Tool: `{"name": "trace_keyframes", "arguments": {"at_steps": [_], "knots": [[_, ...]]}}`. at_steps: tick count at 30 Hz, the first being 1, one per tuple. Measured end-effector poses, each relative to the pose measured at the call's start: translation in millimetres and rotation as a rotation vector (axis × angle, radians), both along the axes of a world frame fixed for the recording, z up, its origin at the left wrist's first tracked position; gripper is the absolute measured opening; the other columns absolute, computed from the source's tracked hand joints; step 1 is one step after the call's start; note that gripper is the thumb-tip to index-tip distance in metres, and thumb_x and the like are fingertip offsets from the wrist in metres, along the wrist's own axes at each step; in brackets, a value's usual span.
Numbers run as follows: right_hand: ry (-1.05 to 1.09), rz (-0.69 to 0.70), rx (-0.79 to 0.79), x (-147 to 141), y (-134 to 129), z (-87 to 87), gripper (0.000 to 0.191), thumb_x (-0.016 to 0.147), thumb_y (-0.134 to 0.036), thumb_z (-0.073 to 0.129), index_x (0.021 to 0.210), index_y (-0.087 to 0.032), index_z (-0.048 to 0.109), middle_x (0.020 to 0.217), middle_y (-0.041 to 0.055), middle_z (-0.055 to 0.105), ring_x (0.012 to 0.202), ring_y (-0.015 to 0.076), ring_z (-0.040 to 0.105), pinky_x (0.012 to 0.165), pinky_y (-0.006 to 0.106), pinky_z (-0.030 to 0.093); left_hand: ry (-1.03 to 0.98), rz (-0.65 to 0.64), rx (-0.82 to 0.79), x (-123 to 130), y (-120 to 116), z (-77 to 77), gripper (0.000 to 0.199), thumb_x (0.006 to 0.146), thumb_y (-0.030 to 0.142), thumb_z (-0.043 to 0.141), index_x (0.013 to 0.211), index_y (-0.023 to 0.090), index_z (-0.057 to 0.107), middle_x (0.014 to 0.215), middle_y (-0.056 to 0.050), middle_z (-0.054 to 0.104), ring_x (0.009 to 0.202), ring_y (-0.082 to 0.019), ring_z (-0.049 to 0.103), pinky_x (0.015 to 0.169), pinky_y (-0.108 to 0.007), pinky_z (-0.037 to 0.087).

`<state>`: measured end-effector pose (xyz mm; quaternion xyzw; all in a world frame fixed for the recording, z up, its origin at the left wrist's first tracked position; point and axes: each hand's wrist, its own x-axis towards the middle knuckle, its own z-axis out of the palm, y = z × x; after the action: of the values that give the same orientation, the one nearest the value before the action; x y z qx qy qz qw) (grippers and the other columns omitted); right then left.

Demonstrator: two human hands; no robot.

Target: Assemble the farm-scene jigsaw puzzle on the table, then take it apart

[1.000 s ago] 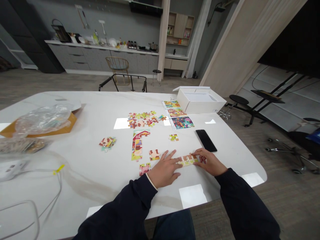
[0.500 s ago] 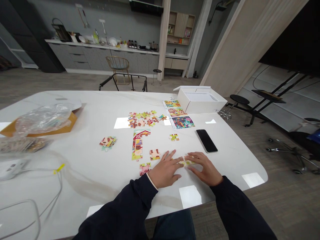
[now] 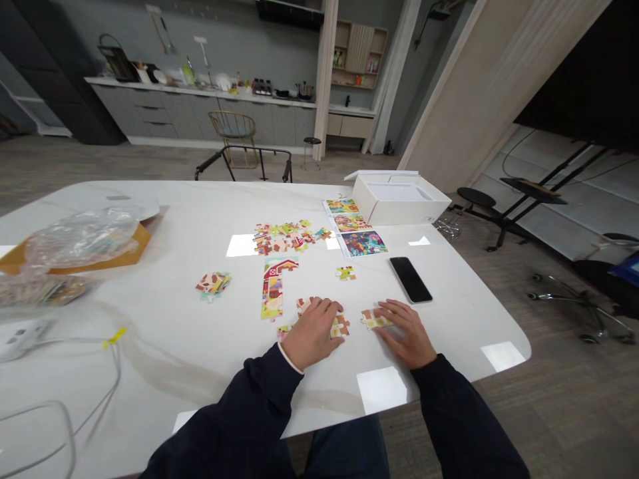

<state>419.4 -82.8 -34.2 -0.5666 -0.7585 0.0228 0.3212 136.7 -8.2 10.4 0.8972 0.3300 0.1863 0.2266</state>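
My left hand (image 3: 313, 334) lies flat on the white table, covering most of a loose jigsaw piece (image 3: 304, 305) and part of a pink one (image 3: 283, 330). Its fingertips reach a small assembled puzzle section (image 3: 340, 326). My right hand (image 3: 403, 332) rests with its fingertips on a second section (image 3: 374, 319), a short distance to the right. Farther up lie a barn-picture section (image 3: 272, 287), a lone piece (image 3: 345, 273), a loose heap of pieces (image 3: 285, 238) and a small stack (image 3: 212, 285). Neither hand visibly grips anything.
A black smartphone (image 3: 410, 280) lies right of the pieces. Printed picture cards (image 3: 353, 227) sit beside an open white box (image 3: 399, 207). At the left are a plastic bag (image 3: 80, 239) on a brown envelope (image 3: 134, 243), a white power strip (image 3: 20, 332) and cables (image 3: 60, 426).
The puzzle strip between my hands is now two separate sections. My left hand has slid left over the loose pieces, and my right hand has moved slightly right.
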Motion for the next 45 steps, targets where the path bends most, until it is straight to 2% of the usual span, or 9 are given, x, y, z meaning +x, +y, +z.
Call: {"name": "trace_keyframes", "arguments": {"at_steps": [9, 14, 17, 20, 23, 27, 30, 34, 45], "knots": [[0.062, -0.022, 0.027, -2.5, 1.2, -6.3, 0.029, 0.093, -0.035, 0.068, 0.120, -0.028, 0.075, 0.127, 0.0093, 0.073, 0.122, 0.0309, 0.066, 0.104, 0.053, 0.055, -0.029, -0.009, 0.003, 5.6, -3.1, -7.6, 0.033, 0.082, 0.016, 0.072, 0.109, 0.022, 0.053, 0.111, -0.006, 0.061, 0.107, -0.028, 0.056, 0.101, -0.047, 0.048], [0.063, -0.045, 0.045, 3.1, -0.8, -5.1, 0.024, 0.092, -0.035, 0.068, 0.113, -0.027, 0.078, 0.126, 0.0088, 0.073, 0.119, 0.0307, 0.068, 0.102, 0.051, 0.058, -0.095, -0.007, 0.025, -5.6, 2.5, 5.0, 0.032, 0.085, 0.026, 0.075, 0.111, 0.024, 0.057, 0.114, -0.007, 0.064, 0.107, -0.028, 0.059, 0.097, -0.046, 0.049], [0.019, -0.029, 0.032, 8.4, -0.5, -7.4, 0.027, 0.093, -0.036, 0.066, 0.116, -0.028, 0.077, 0.127, 0.0070, 0.073, 0.122, 0.0314, 0.066, 0.104, 0.053, 0.056, -0.221, 0.113, 0.083, -46.9, 25.2, 13.4, 0.026, 0.090, 0.026, 0.071, 0.113, 0.024, 0.059, 0.113, -0.006, 0.066, 0.108, -0.026, 0.061, 0.098, -0.043, 0.050], [-0.004, -0.017, 0.021, 13.3, 0.0, -10.9, 0.032, 0.094, -0.037, 0.062, 0.122, -0.028, 0.074, 0.132, 0.0069, 0.071, 0.128, 0.0317, 0.062, 0.108, 0.054, 0.052, -0.301, 0.465, 0.240, -115.9, 53.2, 9.4, 0.025, 0.091, 0.024, 0.068, 0.114, 0.025, 0.059, 0.112, -0.007, 0.066, 0.109, -0.026, 0.061, 0.100, -0.044, 0.049], [-0.012, -0.030, 0.030, 15.9, 0.5, -13.4, 0.037, 0.094, -0.038, 0.061, 0.129, -0.026, 0.070, 0.135, 0.0073, 0.069, 0.130, 0.0319, 0.061, 0.111, 0.055, 0.050, -0.227, 0.820, 0.372, -184.4, 72.2, -8.9, 0.033, 0.085, 0.024, 0.073, 0.115, 0.024, 0.059, 0.115, -0.009, 0.065, 0.111, -0.031, 0.060, 0.103, -0.051, 0.046], [0.003, -0.057, 0.040, 15.8, 1.4, -14.3, 0.039, 0.094, -0.041, 0.060, 0.129, -0.024, 0.070, 0.136, 0.0082, 0.069, 0.129, 0.0329, 0.061, 0.113, 0.055, 0.048, -0.134, 0.889, 0.340, -227.5, 81.1, -34.8, 0.049, 0.077, 0.034, 0.081, 0.118, 0.023, 0.058, 0.117, -0.010, 0.065, 0.112, -0.033, 0.061, 0.103, -0.052, 0.047], [0.013, -0.093, 0.034, 15.0, 2.0, -13.7, 0.041, 0.092, -0.044, 0.061, 0.126, -0.024, 0.071, 0.135, 0.0086, 0.069, 0.127, 0.0337, 0.063, 0.112, 0.054, 0.049, -0.140, 0.903, 0.323, -225.6, 83.0, -42.0, 0.041, 0.079, 0.032, 0.079, 0.113, 0.023, 0.059, 0.111, -0.009, 0.067, 0.106, -0.030, 0.063, 0.100, -0.049, 0.050], [0.002, -0.088, 0.037, 15.0, 2.1, -13.4, 0.042, 0.093, -0.045, 0.061, 0.127, -0.023, 0.069, 0.135, 0.0089, 0.069, 0.127, 0.0331, 0.063, 0.111, 0.052, 0.050, -0.150, 0.932, 0.304, -215.6, 82.7, -39.6, 0.034, 0.079, 0.022, 0.075, 0.109, 0.022, 0.059, 0.100, -0.006, 0.067, 0.096, -0.027, 0.064, 0.093, -0.047, 0.053], [0.018, -0.123, 0.077, 12.2, 3.5, -10.0, 0.039, 0.094, -0.045, 0.060, 0.124, -0.023, 0.071, 0.129, 0.0101, 0.072, 0.121, 0.0339, 0.067, 0.108, 0.052, 0.052, -0.313, 0.934, 0.276, -207.1, 76.2, -23.7, 0.038, 0.076, 0.013, 0.075, 0.110, 0.022, 0.061, 0.112, -0.005, 0.060, 0.094, -0.021, 0.068, 0.093, -0.040, 0.058]]}}
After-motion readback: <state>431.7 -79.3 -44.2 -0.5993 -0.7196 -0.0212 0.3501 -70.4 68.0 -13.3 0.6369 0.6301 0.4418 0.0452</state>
